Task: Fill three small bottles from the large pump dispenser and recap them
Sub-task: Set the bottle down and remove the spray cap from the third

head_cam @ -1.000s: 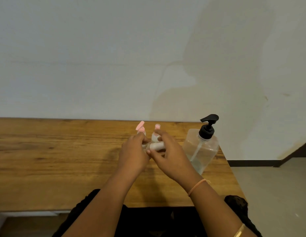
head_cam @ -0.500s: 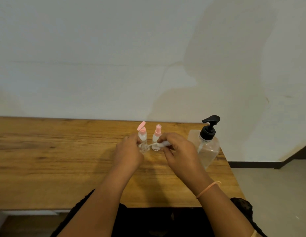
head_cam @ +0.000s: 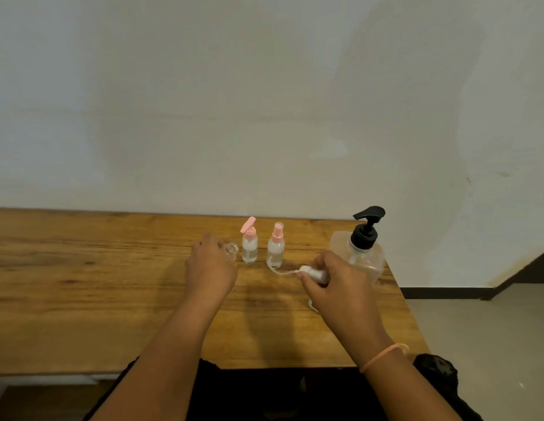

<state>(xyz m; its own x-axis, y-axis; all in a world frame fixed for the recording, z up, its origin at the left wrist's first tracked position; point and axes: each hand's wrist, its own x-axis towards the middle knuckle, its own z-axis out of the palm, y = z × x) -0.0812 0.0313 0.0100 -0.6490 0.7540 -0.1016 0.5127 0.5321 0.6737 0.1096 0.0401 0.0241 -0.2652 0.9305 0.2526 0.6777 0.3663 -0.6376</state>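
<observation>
My left hand point(head_cam: 210, 268) grips a small clear bottle point(head_cam: 231, 250), open at the neck and tilted to the right. My right hand point(head_cam: 331, 287) holds its white spray cap point(head_cam: 314, 273), whose thin dip tube point(head_cam: 282, 272) trails out to the left. Two more small bottles stand upright behind my hands: one with an open pink flip cap point(head_cam: 249, 245), one with a pink spray top point(head_cam: 275, 250). The large clear pump dispenser point(head_cam: 360, 253) with a black pump head stands at the right, just behind my right hand.
The wooden table point(head_cam: 82, 284) runs along a white wall; its right edge is just past the dispenser, with grey floor point(head_cam: 477, 329) beyond. A small clear thing lies on the table under my right hand, mostly hidden.
My hands have drawn apart: the right pulled the cap with its tube out of the bottle and moved right toward the dispenser; the left moved left with the open bottle.
</observation>
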